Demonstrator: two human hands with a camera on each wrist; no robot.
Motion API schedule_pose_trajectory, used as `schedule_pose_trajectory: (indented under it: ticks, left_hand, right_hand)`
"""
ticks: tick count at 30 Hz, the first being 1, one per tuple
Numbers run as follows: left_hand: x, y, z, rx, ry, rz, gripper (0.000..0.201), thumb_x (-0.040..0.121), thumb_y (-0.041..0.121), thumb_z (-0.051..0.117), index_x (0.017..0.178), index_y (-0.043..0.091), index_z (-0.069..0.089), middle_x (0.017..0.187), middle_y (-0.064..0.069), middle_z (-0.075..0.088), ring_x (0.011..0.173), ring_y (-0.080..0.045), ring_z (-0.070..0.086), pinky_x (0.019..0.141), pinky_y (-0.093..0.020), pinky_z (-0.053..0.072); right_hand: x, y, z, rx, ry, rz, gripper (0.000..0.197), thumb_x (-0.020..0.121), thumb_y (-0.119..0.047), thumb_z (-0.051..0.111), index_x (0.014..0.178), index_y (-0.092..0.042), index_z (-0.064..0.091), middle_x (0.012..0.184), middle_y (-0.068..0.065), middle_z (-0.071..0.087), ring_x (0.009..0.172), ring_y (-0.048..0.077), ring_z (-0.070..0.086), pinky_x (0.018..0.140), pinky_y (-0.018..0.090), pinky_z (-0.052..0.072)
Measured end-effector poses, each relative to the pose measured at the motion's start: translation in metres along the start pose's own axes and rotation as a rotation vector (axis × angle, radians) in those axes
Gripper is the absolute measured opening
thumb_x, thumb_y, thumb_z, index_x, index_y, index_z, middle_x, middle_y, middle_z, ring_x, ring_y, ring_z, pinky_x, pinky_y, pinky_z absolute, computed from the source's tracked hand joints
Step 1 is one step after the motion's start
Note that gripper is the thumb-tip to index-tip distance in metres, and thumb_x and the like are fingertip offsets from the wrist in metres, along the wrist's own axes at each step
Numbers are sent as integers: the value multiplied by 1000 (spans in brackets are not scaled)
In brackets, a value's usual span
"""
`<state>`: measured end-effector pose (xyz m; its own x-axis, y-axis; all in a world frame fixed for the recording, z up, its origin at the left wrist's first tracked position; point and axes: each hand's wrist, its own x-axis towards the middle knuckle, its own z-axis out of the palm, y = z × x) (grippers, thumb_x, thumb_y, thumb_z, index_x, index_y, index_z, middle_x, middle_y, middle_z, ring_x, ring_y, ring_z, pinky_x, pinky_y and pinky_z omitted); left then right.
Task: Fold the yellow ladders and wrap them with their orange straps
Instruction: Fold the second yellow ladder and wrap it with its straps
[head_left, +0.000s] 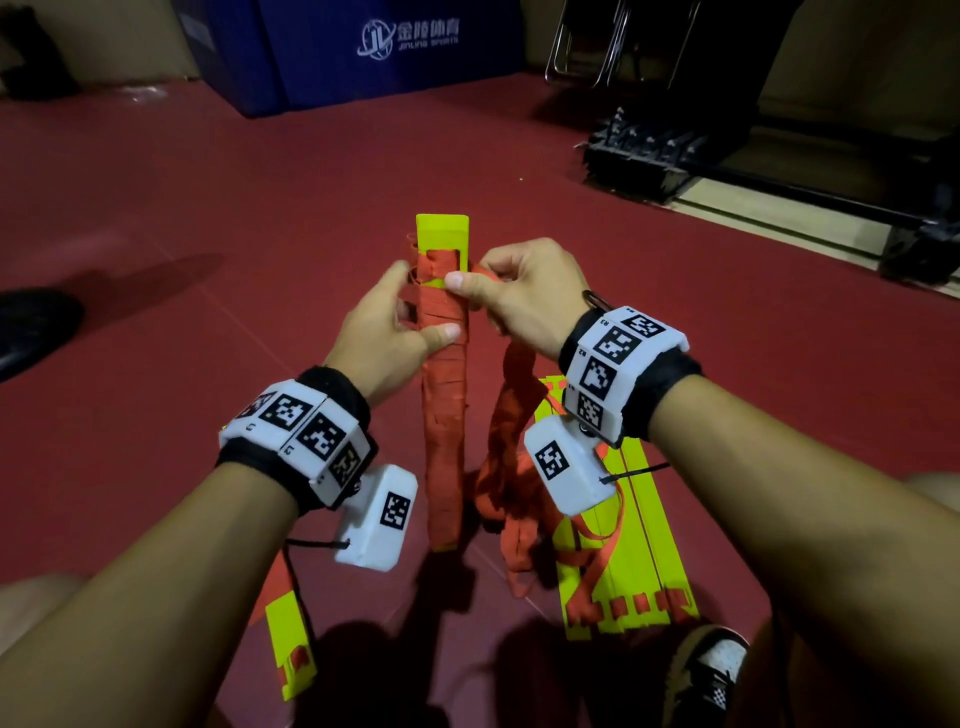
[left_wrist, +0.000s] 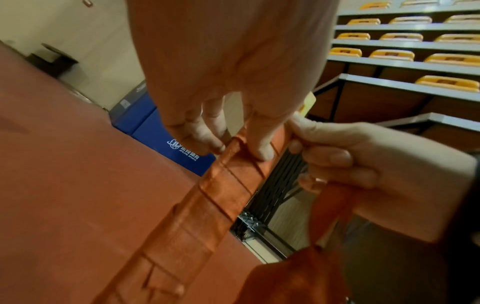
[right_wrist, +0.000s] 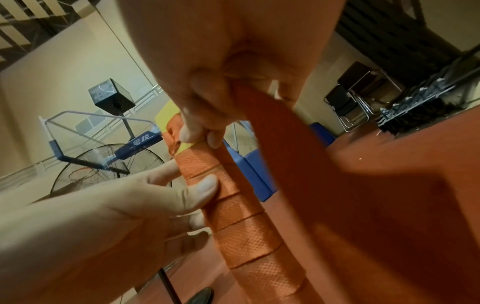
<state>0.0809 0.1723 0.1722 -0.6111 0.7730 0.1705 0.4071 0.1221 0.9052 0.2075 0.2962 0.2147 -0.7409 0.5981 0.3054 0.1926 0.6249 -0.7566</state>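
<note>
The folded yellow plastic ladder bundle stands almost upright in front of the person, its lower end near the dark red floor. Flat orange woven strap covers most of its length in overlapping turns — only the yellow top end is bare.

The left hand grips the wrapped bundle from the left side, thumb pressed flat on the front of the turns and the other fingers curled round the back. The right hand is just beside it, near the top; its thumb and forefinger pinch the free orange strap against the bundle's edge. From there the loose strap tail hangs down to the floor in a heap.

To the right on the floor lies a second stack of yellow ladder slats with orange straps across it, and one more yellow slat lies at the lower left. Farther back stand a blue box with white printing and black folding chairs.
</note>
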Motion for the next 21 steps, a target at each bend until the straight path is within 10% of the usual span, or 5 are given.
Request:
schedule_pose_trajectory:
  ticks: [8,13,17,21]
  left_hand:
    - [-10,9,0,235,105,90,34,84,29,80,113,26,61,80,9,65,62,0,55,70,-25,50]
    - [-13,14,3,305,84,127,46,82,26,77,123,25,58,92,4,66,76,-17,57,79,-37,50]
    - [-17,18,5,217,30,87,51,79,30,74,126,32,56,82,11,58,69,-4,54,75,-33,48]
    - [-18,21,7,11,-109,37,61,71,29,69,127,47,51,106,-9,68,96,-30,68,94,-53,56]
  right_hand:
    - [-8,-7,1,-12,-31,30,55,74,-64,75,62,-18,46,52,1,62,44,14,56,47,27,42]
    - [-7,-8,5,-156,18,32,63,72,-76,67,63,-17,46,59,0,59,59,20,57,60,38,49]
    - [-4,-6,5,-131,4,-42,48,80,-67,65,63,-22,57,61,4,66,59,18,63,64,38,52]
    - [-5,-5,4,-95,1,-82,46,86,-51,69,55,-23,49,61,8,62,60,21,56,59,36,41]
